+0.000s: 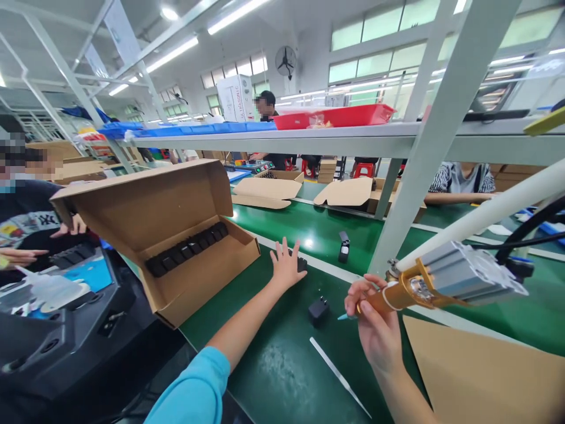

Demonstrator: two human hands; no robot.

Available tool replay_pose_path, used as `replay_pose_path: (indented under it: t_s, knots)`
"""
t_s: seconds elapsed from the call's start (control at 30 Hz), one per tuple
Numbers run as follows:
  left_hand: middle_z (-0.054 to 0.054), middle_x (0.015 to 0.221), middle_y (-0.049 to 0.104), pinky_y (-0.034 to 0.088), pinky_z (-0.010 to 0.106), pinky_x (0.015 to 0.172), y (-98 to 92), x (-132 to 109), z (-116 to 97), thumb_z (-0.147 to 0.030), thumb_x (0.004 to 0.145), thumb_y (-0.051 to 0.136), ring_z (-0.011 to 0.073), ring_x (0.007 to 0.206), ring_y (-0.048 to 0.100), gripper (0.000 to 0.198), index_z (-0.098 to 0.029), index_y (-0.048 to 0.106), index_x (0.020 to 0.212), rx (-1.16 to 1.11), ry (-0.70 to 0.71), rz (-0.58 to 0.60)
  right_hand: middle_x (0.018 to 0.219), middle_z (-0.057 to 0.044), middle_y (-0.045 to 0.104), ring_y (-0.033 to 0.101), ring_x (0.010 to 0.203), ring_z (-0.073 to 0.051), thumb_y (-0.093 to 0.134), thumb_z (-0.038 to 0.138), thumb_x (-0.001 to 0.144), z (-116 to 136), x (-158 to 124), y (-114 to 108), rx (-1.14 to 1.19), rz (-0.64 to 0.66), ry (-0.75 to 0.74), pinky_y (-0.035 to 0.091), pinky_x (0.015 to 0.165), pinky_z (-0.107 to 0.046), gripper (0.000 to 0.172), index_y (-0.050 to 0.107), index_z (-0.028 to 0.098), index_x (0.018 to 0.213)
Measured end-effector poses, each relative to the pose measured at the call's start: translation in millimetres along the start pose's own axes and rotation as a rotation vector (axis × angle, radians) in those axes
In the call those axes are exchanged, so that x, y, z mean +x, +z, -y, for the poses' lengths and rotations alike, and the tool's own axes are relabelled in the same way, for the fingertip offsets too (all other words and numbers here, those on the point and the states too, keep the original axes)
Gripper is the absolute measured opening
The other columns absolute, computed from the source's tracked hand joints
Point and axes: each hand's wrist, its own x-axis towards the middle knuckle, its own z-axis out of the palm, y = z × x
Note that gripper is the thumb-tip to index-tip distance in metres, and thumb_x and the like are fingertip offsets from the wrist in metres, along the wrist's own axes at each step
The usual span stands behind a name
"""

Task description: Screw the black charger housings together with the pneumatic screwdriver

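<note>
My left hand [286, 266] reaches out over the green bench with its fingers spread. It is at a black power adapter [302, 264], which it partly covers. My right hand [375, 318] is closed round the end of a gold-coloured barrel [388, 299]. That barrel belongs to a grey finned device [472, 274] on a white arm. A light-blue tip [346, 317] sticks out beside the right fingers; what it belongs to is hidden. Between my hands a black plug adapter [318, 311] lies with its pins up. Below it rests a thin white strip-like tool [338, 374].
At left an open cardboard box [207, 282] holds a row of black adapters [188, 250]. Another black piece [344, 247] lies farther back. A cardboard sheet [481, 371] is at right. A shelf post [441, 129] rises ahead, and co-workers sit around.
</note>
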Motion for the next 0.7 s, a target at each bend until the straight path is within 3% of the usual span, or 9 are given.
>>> replay_pose_path:
  t_s: [0.1, 0.23, 0.4, 0.5, 0.6, 0.7]
  knots:
    - [0.026, 0.148, 0.036, 0.042, 0.057, 0.096, 0.5, 9, 10, -0.050, 0.070, 0.072, 0.0480, 0.135, 0.035, 0.100, -0.020, 0.024, 0.153, -0.128, -0.082, 0.165, 0.084, -0.001, 0.063, 0.057, 0.059, -0.013, 0.066, 0.030, 0.082, 0, 0, 0, 0.003, 0.008, -0.005, 0.047, 0.057, -0.030, 0.031, 0.057, 0.029, 0.112]
    - [0.021, 0.139, 0.045, 0.046, 0.045, 0.094, 3.9, 26, 23, -0.050, 0.074, 0.065, 0.0383, 0.130, 0.042, 0.089, -0.021, 0.029, 0.150, -0.161, -0.072, 0.150, 0.086, -0.001, 0.062, 0.057, 0.061, -0.013, 0.065, 0.030, 0.084, -1, 0, -2, -0.007, 0.007, -0.013, 0.048, 0.058, -0.031, 0.031, 0.056, 0.029, 0.113]
    - [0.024, 0.144, 0.037, 0.040, 0.046, 0.100, 3.6, 95, 30, -0.048, 0.076, 0.063, 0.0400, 0.134, 0.035, 0.091, -0.018, 0.022, 0.152, -0.136, -0.120, 0.084, 0.085, -0.001, 0.062, 0.058, 0.061, -0.013, 0.064, 0.032, 0.085, -2, 0, -3, -0.023, 0.011, -0.029, 0.048, 0.057, -0.030, 0.030, 0.055, 0.028, 0.113]
    - [0.026, 0.144, 0.038, 0.041, 0.047, 0.099, 3.5, 137, 31, -0.046, 0.072, 0.066, 0.0414, 0.134, 0.036, 0.095, -0.015, 0.025, 0.151, -0.125, -0.135, 0.110, 0.086, -0.001, 0.063, 0.057, 0.061, -0.012, 0.064, 0.032, 0.085, -4, 1, -5, -0.018, 0.008, -0.032, 0.047, 0.059, -0.028, 0.030, 0.055, 0.028, 0.114]
    - [0.029, 0.142, 0.042, 0.041, 0.053, 0.098, 3.0, 157, 33, -0.050, 0.064, 0.071, 0.0458, 0.132, 0.040, 0.103, -0.013, 0.028, 0.150, -0.130, -0.121, 0.170, 0.089, -0.001, 0.063, 0.057, 0.063, -0.011, 0.063, 0.031, 0.087, -10, 2, -9, 0.013, 0.009, -0.012, 0.047, 0.061, -0.027, 0.031, 0.053, 0.028, 0.116]
    - [0.030, 0.152, 0.029, 0.029, 0.062, 0.106, 5.2, 157, 30, -0.051, 0.059, 0.075, 0.0495, 0.142, 0.023, 0.114, -0.013, 0.022, 0.152, -0.154, 0.000, 0.173, 0.091, -0.001, 0.062, 0.057, 0.065, -0.010, 0.064, 0.031, 0.087, -17, 0, -10, 0.042, -0.004, -0.014, 0.046, 0.062, -0.026, 0.033, 0.052, 0.029, 0.118]
